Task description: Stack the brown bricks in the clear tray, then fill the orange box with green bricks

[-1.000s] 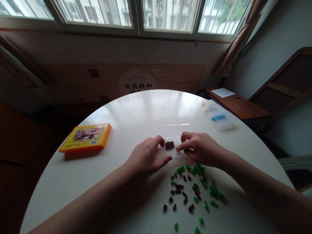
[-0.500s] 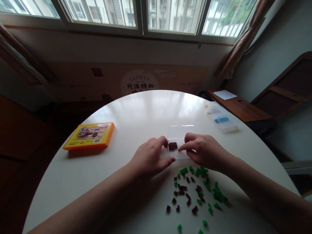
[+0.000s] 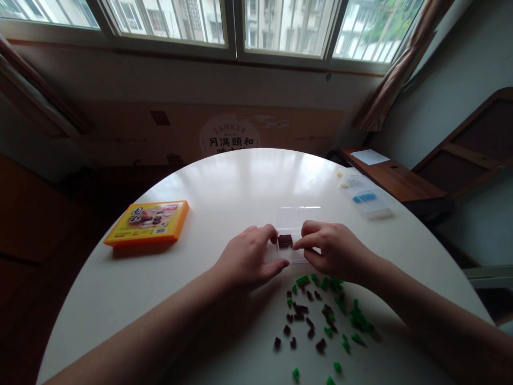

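Observation:
A clear plastic box lies with its lid folded open away from me. Inside its left part sits a tight rectangle of brown blocks. My left hand grips the box's left end, index finger at the side wall and thumb at the near corner. From the right, my right hand reaches in with curled fingers, its index fingertip at the right edge of the brown rectangle. A small dark piece shows at that fingertip, partly hidden. Loose brown blocks and green blocks are scattered nearer to me.
An orange and yellow box lies at the left of the round white table. At the far right is another clear case with a blue piece in it. A wooden side table bearing a paper sheet stands beyond.
My right index fingertip has shifted slightly left, bringing the small dark piece up against the brown rectangle. My left hand keeps its hold on the box.

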`<state>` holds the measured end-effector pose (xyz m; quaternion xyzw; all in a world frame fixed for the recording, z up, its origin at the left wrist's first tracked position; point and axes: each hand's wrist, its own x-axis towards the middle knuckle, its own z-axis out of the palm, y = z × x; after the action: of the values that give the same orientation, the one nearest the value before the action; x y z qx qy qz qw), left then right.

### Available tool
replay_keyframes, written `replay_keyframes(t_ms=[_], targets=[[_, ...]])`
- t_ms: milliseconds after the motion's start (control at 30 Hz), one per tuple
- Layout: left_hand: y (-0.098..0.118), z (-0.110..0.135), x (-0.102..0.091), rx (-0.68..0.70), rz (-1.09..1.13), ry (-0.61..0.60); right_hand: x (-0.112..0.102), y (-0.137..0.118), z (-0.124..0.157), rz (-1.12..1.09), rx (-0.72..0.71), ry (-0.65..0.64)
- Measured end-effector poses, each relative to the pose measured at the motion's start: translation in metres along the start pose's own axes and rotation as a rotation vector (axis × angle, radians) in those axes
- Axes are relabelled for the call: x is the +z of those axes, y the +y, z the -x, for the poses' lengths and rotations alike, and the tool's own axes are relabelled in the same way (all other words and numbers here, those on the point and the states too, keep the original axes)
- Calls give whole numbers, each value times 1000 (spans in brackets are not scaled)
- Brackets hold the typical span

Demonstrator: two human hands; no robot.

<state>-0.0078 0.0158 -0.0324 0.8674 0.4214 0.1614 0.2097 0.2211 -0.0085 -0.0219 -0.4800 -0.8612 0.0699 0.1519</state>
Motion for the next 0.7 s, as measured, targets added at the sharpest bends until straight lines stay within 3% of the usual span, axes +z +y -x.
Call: replay_keyframes(t_ms=[700], targets=[[1, 0, -1, -9, 1, -18, 0, 1, -1, -14, 17, 3]])
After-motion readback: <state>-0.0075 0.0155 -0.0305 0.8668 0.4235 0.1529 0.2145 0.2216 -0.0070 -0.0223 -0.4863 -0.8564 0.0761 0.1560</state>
